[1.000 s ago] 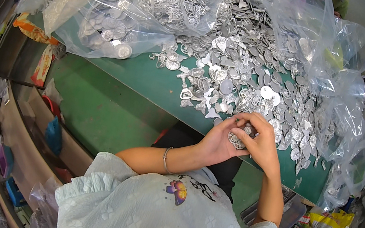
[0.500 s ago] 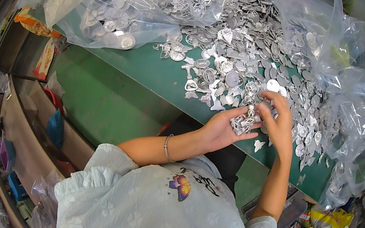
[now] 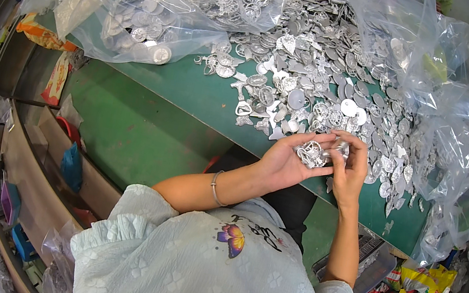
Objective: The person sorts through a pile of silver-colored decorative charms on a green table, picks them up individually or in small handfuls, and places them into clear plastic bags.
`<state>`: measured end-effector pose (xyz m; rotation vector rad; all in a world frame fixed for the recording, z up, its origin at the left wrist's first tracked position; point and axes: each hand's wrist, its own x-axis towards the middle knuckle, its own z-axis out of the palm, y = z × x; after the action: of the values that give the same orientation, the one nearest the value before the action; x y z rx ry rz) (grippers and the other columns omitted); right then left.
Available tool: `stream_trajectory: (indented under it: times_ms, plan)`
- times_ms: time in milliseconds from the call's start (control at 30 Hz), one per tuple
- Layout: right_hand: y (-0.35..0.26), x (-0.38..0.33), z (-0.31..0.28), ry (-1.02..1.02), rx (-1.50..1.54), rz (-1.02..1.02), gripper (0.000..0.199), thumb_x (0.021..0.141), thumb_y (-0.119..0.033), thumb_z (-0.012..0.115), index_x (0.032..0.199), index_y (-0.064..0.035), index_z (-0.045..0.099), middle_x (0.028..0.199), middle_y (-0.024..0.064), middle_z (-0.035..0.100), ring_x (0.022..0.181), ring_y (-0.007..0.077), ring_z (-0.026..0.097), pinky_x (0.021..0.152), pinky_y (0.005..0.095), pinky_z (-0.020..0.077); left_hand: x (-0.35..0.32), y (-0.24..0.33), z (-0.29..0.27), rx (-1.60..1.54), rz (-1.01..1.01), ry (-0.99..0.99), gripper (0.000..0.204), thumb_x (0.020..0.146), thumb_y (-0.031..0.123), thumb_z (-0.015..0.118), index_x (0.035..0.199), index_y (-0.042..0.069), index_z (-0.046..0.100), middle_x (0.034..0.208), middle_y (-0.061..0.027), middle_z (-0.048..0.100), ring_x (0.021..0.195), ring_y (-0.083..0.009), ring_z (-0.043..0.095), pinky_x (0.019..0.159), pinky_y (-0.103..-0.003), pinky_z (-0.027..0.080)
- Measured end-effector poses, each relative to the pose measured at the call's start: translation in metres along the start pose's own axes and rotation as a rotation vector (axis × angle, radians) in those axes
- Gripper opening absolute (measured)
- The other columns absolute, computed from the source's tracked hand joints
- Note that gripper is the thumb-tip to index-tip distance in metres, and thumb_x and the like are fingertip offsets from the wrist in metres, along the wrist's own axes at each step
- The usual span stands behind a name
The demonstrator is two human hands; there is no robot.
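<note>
My left hand (image 3: 282,168) lies palm up near the table's front edge, cupped around a small heap of silver metal charms (image 3: 309,153). Over its fingertips, my right hand (image 3: 351,177) is closed in a pinch on a silver metal charm (image 3: 343,147), slightly blurred and partly covered by the fingers. Just beyond both hands spreads a big pile of loose silver metal pendants (image 3: 330,57), with round discs, ovals and leaf-like shapes among them.
Clear plastic bags of metal pieces (image 3: 137,21) stand at the back left of the green table (image 3: 174,96). Crumpled clear plastic (image 3: 447,138) borders the pile on the right. Below right are a grey bin (image 3: 360,264) and colourful wrappers (image 3: 423,280). Shelving (image 3: 27,161) stands left.
My right hand has drawn down and back from the pile to the left hand's fingertips, now pinching a charm. The left hand has stayed nearly in place, still cupping its heap.
</note>
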<state>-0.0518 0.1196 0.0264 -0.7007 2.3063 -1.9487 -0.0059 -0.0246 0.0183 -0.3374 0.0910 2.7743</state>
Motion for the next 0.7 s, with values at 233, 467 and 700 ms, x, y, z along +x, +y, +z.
stream_trajectory:
  times_ms: [233,467,700]
  plan:
    - [0.009,0.004,-0.022,0.435,1.027,0.356,0.022,0.087,-0.008,0.05,0.107,-0.0013,0.046,0.082,0.0058,0.048,0.071,0.014,0.048,0.057,0.0242,0.0438,0.003,-0.008,-0.007,0.0,-0.088,0.048,0.033,0.09,0.017,0.045,0.116,-0.003,0.044,0.113,-0.0153,0.052,0.108,-0.0285,0.05,0.096,-0.045,0.038]
    - [0.007,-0.012,-0.055,0.216,1.285,0.644,0.01,0.087,-0.011,0.051,0.091,-0.0019,0.052,0.057,-0.0036,0.037,0.047,0.0066,0.032,0.042,0.0215,0.0242,0.001,-0.016,-0.022,0.111,-0.206,0.048,0.033,0.091,0.024,0.046,0.116,0.003,0.045,0.085,-0.0054,0.051,0.08,-0.019,0.051,0.075,-0.033,0.045]
    - [-0.034,-0.028,-0.019,0.031,-0.031,0.275,0.017,0.077,-0.009,0.065,0.09,0.0,0.061,0.063,0.0005,0.058,0.05,0.004,0.048,0.044,0.0183,0.034,0.005,-0.024,-0.009,0.144,-0.087,0.004,0.041,0.093,0.03,0.038,0.122,0.001,0.043,0.104,-0.009,0.051,0.097,-0.0207,0.049,0.09,-0.037,0.038]
